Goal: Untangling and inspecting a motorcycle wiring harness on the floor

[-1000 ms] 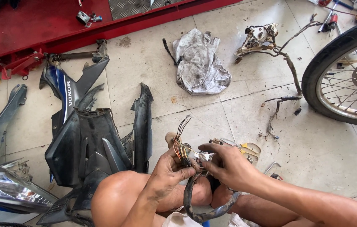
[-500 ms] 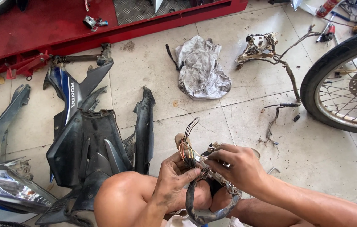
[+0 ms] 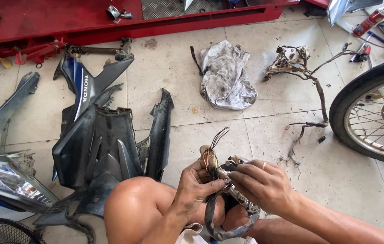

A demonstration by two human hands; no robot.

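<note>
My left hand (image 3: 195, 187) grips a bundle of coloured wires (image 3: 213, 151) whose loose ends fan upward. A black sheathed cable (image 3: 217, 226) from the same wire harness curves down under both hands. My right hand (image 3: 264, 185), with a ring on one finger, pinches the harness at a small connector just right of the left thumb. Both hands are held above my bare knee (image 3: 133, 208), over the tiled floor.
Black and blue motorcycle fairing panels (image 3: 97, 144) lie on the floor to the left, with a headlight unit (image 3: 6, 178) at the far left. A dirty rag (image 3: 226, 77), another wire harness (image 3: 300, 65), a motorcycle wheel (image 3: 377, 113) and a red lift platform (image 3: 65, 18) surround me.
The view has shifted slightly. My hands stay together on the wire harness, with the fingers working along the wires; nothing was picked up or let go.
</note>
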